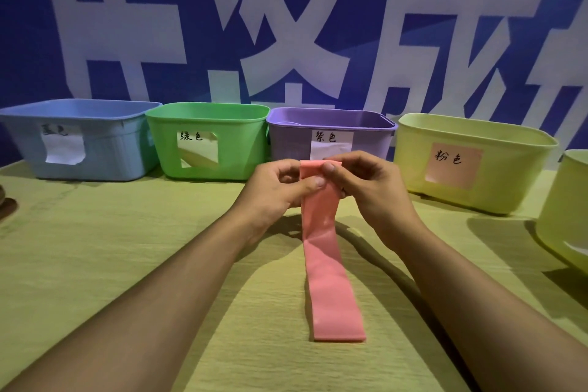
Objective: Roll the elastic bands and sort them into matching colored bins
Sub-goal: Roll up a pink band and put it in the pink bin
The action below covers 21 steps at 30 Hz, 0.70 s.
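My left hand (280, 188) & right hand (359, 183) both pinch the pink band's (324, 251) top end, held up in front of the purple bin (286, 140); rest trails down, lower end flat on the desk (95, 248). Pink-label bin (509, 169) just right.

A counter (95, 264) covered in a yellow-green cloth (248, 360) with a fine crinkled texture fills the lower part of the view. Behind it hangs a dark blue backdrop (25, 25) printed with very large white characters (286, 25), cut off at the top and the right edge. At the far left edge, a dark brownish object (4, 204) rests on the counter, mostly out of view and too cropped to identify.
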Available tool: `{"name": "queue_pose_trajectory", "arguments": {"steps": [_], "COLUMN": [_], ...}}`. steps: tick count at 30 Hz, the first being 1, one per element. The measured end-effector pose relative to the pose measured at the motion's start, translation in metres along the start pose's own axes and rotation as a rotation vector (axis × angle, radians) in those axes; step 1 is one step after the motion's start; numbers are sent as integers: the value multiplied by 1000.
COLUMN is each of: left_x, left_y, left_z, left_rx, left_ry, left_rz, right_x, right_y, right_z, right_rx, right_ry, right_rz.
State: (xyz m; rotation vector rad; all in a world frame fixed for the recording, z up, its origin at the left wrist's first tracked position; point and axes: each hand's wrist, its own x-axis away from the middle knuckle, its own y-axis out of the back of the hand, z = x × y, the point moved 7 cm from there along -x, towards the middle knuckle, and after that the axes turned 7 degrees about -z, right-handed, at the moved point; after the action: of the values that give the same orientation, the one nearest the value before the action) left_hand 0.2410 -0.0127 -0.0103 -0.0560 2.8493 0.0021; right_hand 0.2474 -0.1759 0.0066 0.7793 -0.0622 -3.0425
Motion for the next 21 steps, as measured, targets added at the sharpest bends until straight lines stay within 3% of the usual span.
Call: {"name": "queue_pose_trajectory", "arguments": {"steps": [21], "left_x": [1], "left_y": [-3], "left_z": [0], "left_rx": [74], "left_ry": [18], "left_rz": [58], "right_x": [1], "right_y": [1], "right_z": [1], "right_rx": [-4], "right_ry": [-5], "right_rz": [13]}}
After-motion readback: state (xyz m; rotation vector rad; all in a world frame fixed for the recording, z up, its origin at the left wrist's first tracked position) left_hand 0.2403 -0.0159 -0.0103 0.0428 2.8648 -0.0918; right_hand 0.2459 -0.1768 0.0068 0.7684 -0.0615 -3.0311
